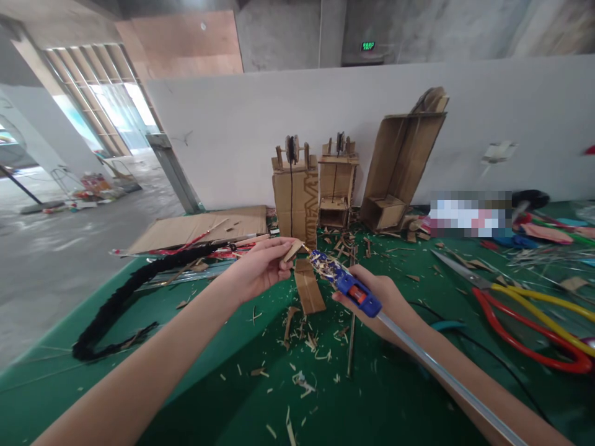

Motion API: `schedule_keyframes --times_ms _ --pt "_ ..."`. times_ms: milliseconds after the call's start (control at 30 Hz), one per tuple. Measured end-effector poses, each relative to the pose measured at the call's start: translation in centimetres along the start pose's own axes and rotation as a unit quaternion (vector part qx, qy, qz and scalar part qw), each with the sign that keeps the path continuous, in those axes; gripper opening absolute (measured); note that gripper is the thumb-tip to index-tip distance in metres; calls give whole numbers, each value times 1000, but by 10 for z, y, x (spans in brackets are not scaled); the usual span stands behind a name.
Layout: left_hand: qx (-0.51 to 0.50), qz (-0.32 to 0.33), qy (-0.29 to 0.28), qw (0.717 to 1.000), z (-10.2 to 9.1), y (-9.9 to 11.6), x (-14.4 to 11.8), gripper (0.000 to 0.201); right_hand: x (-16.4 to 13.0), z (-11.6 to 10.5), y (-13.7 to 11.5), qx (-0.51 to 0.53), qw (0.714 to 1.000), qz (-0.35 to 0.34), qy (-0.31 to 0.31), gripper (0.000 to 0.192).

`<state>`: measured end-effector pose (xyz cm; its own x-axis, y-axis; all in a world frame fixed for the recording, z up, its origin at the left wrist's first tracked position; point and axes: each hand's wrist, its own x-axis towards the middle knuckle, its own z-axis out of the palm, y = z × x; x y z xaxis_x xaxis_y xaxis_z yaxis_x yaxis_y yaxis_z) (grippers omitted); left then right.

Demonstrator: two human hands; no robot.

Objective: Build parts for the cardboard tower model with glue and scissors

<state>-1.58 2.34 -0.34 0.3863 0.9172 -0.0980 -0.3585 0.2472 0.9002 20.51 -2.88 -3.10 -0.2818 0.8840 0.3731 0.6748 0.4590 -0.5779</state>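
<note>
My left hand (260, 266) pinches a small cardboard piece (293, 250) between its fingertips, held above the green table (223, 347). My right hand (385, 297) grips a blue glue gun (346, 284) with a clear glue stick running out of its back toward me. The gun's nozzle points up and left and sits right at the edge of the cardboard piece. Just below them a strip of cardboard (309, 286) stands tilted on the table, with cardboard scraps scattered around it.
Three cardboard models stand at the back: a box tower (295, 199), a smaller one (336, 192) and a leaning open box (402, 161). Large red-and-yellow-handled scissors (525, 310) lie right. A black fuzzy rope (134, 285) and flat cardboard (199, 226) lie left.
</note>
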Motion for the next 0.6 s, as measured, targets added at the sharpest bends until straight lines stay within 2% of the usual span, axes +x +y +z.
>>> schedule_keyframes --times_ms 367,600 --pt "-2 8 -3 1000 1 1 -1 7 -1 1 0 2 1000 -6 2 16" --pt "-15 4 7 1000 4 2 -2 4 -2 -1 -1 9 1000 -3 -30 16"
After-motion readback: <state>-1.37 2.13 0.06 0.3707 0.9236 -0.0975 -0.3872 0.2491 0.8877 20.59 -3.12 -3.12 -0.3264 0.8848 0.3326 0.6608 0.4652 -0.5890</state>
